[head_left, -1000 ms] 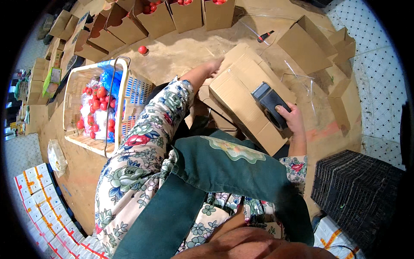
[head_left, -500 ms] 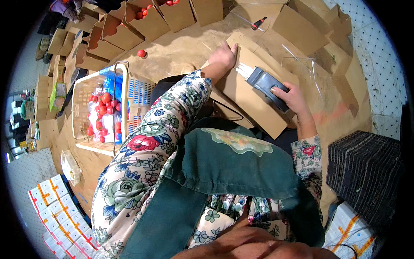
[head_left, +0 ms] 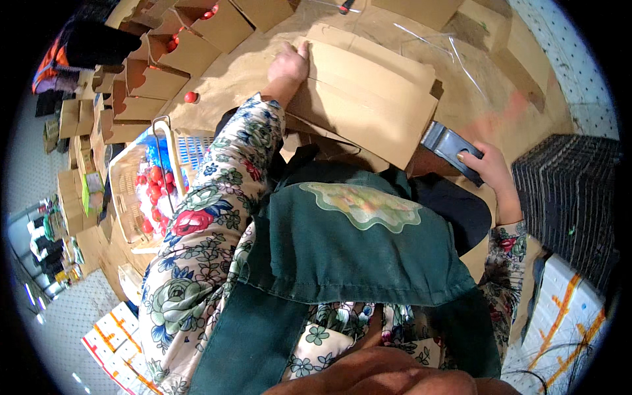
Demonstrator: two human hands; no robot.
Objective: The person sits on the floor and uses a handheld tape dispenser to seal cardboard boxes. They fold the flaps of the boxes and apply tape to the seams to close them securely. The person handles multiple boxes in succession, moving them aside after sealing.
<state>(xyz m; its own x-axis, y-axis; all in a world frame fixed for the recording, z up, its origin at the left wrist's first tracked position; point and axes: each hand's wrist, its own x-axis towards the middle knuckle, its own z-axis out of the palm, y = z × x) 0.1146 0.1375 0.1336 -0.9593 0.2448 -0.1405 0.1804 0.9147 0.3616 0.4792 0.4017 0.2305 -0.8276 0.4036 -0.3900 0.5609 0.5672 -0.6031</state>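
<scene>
My left hand (head_left: 290,64) grips the left end of a folded brown cardboard box (head_left: 365,99), which lies slanted in front of me over my lower body. My right hand (head_left: 490,168) is closed on a black handheld dispenser (head_left: 449,149), held just off the box’s lower right corner, its metal tip pointing toward it. A dark green apron (head_left: 342,257) covers my front. My left forearm in a floral sleeve (head_left: 197,250) partly hides a cream plastic basket (head_left: 125,184) of red round fruit and plastic bags.
Cardboard cartons (head_left: 217,26), some holding red fruit, line the back left; one red fruit (head_left: 191,97) lies loose before them. More cardboard (head_left: 520,59), clear strips and a small tool (head_left: 345,6) are at the back. Black stacked crates (head_left: 559,197) stand right, white boxes (head_left: 112,339) lower left.
My right hand has drawn the dispenser off the box, rightward. My left hand has shifted left along with the box edge. The view has swung, bringing dark and orange items into view upper left.
</scene>
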